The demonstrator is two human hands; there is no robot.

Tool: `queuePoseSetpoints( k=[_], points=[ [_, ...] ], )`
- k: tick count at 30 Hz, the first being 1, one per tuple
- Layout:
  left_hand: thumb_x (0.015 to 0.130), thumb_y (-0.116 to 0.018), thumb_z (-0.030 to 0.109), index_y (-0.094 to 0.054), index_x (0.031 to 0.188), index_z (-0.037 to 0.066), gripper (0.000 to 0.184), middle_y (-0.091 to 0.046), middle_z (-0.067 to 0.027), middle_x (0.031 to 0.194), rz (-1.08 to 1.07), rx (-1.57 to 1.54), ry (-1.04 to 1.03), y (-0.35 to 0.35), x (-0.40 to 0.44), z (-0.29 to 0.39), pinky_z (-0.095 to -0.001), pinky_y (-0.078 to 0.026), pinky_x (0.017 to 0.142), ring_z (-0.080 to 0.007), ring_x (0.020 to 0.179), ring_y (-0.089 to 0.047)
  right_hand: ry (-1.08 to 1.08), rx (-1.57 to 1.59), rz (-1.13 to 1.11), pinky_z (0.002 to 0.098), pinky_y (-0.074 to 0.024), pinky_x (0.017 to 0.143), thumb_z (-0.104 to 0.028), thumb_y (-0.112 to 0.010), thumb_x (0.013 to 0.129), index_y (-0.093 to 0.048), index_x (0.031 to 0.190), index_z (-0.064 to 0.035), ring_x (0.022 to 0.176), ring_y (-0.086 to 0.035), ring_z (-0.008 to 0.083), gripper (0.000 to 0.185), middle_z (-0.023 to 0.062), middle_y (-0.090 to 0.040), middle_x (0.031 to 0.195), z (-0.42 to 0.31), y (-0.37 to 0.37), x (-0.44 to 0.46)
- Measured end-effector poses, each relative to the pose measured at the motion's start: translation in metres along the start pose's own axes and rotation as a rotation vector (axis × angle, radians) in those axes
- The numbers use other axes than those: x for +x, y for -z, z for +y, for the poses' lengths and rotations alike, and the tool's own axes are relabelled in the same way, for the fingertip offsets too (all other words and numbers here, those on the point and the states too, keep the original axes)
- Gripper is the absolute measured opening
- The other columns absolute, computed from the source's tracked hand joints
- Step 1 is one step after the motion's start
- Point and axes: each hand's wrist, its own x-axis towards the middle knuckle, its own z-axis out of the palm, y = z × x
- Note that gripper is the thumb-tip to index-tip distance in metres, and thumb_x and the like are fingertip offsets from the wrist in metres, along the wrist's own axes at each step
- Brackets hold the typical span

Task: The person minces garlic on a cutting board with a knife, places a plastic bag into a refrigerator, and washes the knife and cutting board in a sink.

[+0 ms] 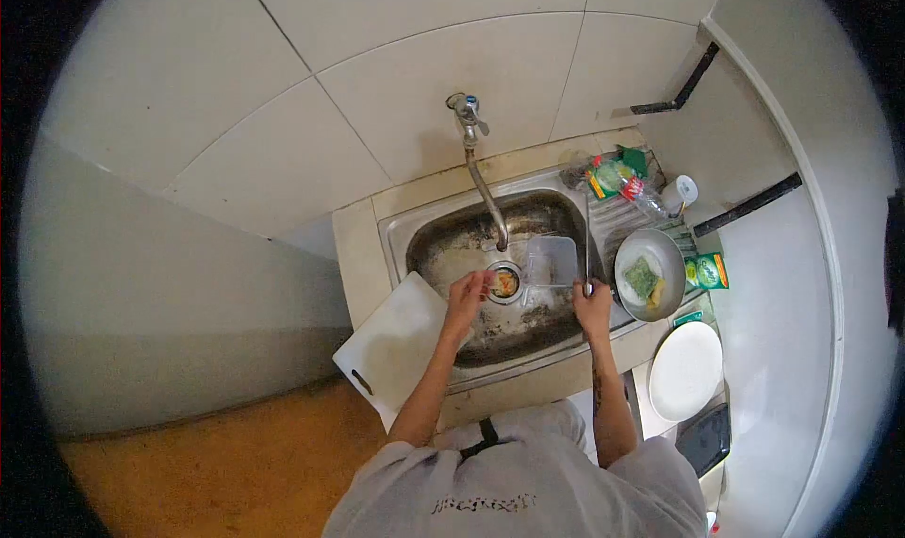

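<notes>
My left hand (466, 304) is over the steel sink (485, 347), its fingertips closed beside the drain (504, 281), where orange bits of food lie. What those fingers hold, if anything, is too small to make out. At the sink's right side, my right hand (592, 307) is wrapped round the handle of a knife (587, 246), whose blade points up toward the wall. Between my hands, a clear plastic container (551, 261) sits in the basin. The curved faucet spout (486, 194) hangs above the drain.
A white cutting board (391, 345) leans over the sink's left edge. On the right are a metal bowl (627, 297) with a green sponge (642, 280), a plastic bottle (645, 197), a white cup (680, 194), green packets (709, 271), a white plate (685, 372) and a black tray (704, 439).
</notes>
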Motion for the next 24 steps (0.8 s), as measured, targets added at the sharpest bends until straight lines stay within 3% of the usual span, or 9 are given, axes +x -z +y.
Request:
queuePoseSetpoints(
  k=[4,8,10,11,16,17,19,21,24],
  points=[
    [0.098,-0.053,0.031,-0.065,0.11,0.008,0.029,-0.064,-0.0007,0.091,-0.003,-0.056,0.001,-0.023,0.038,0.0,-0.0253,-0.046,0.071,-0.0102,0.077,-0.057,0.108,-0.05,-0.056,0.04,-0.0414,0.049,-0.016,-0.068,0.077,-0.057,0.069,0.0043,0.05,-0.057,0.029,0.024,0.0197,-0.055,0.056,-0.04,0.024,-0.028],
    [0.096,-0.056,0.03,-0.06,0.117,0.006,0.032,-0.062,-0.0017,0.094,0.199,0.076,-0.178,-0.007,0.057,0.029,-0.0267,-0.047,0.072,-0.0116,0.08,-0.057,0.101,-0.07,-0.062,0.0428,-0.0429,0.052,-0.014,-0.069,0.075,-0.056,0.072,0.0039,0.055,-0.059,0.0353,0.022,0.0212,-0.057,0.059,-0.042,0.022,-0.053],
    [0.094,-0.06,0.024,-0.061,0.116,0.005,0.029,-0.061,-0.0033,0.091,0.456,0.275,-0.591,0.001,0.06,0.062,-0.026,-0.046,0.072,-0.0126,0.08,-0.057,0.092,-0.093,-0.048,0.0439,-0.0438,0.053,-0.014,-0.07,0.074,-0.056,0.074,0.004,0.059,-0.06,0.0395,0.023,0.022,-0.057,0.061,-0.05,0.026,-0.059],
    [0.093,-0.06,0.02,-0.062,0.115,0.006,0.027,-0.061,-0.0047,0.093,0.449,0.365,-0.662,0.002,0.059,0.09,-0.026,-0.046,0.072,-0.0131,0.079,-0.057,-0.023,-0.038,-0.127,0.0443,-0.0443,0.054,-0.014,-0.07,0.074,-0.056,0.074,0.0044,0.059,-0.06,0.0395,0.023,0.0221,-0.058,0.061,-0.061,0.032,-0.06],
    [0.086,-0.067,0.012,-0.067,0.112,0.01,0.026,-0.061,-0.0077,0.104,0.206,0.505,-0.814,-0.036,0.066,0.224,-0.0312,-0.049,0.07,-0.0171,0.079,-0.058,0.012,-0.052,-0.249,0.047,-0.0458,0.059,-0.014,-0.069,0.076,-0.057,0.079,0.0049,0.065,-0.061,0.0417,0.023,0.024,-0.06,0.067,-0.07,0.028,-0.068],
    [0.086,-0.067,0.012,-0.067,0.112,0.01,0.026,-0.061,-0.0077,0.104,0.206,0.506,-0.819,-0.037,0.078,0.231,-0.0312,-0.049,0.07,-0.0171,0.079,-0.058,-0.023,-0.056,-0.34,0.0498,-0.047,0.063,-0.016,-0.068,0.077,-0.058,0.083,0.0053,0.071,-0.062,0.0433,0.024,0.0253,-0.062,0.072,-0.073,0.029,-0.068],
    [0.081,-0.072,0.013,-0.071,0.105,0.011,0.024,-0.061,-0.007,0.104,0.248,0.882,-1.139,-0.035,0.1,0.239,-0.0341,-0.051,0.071,-0.0215,0.08,-0.059,0.056,-0.022,-0.249,0.0474,-0.0461,0.059,-0.014,-0.069,0.076,-0.057,0.08,0.005,0.065,-0.061,0.0421,0.023,0.0246,-0.06,0.068,-0.067,0.017,-0.072],
    [0.078,-0.073,0.015,-0.073,0.1,0.011,0.022,-0.061,-0.0063,0.102,0.235,0.923,-1.128,-0.033,0.111,0.246,-0.0348,-0.05,0.072,-0.023,0.081,-0.058,0.121,0.012,-0.154,0.045,-0.0451,0.055,-0.012,-0.07,0.075,-0.057,0.078,0.0047,0.06,-0.06,0.0409,0.022,0.0239,-0.058,0.064,-0.065,0.013,-0.075],
    [0.075,-0.074,0.02,-0.075,0.09,0.011,0.017,-0.06,-0.0052,0.098,0.233,1.024,-1.132,-0.038,0.117,0.251,-0.0363,-0.048,0.074,-0.024,0.083,-0.056,-0.025,0.024,-0.313,0.0503,-0.0468,0.065,-0.017,-0.069,0.077,-0.058,0.092,0.0059,0.072,-0.06,0.0455,0.03,0.0254,-0.061,0.072,-0.067,0.012,-0.078]
  ],
)
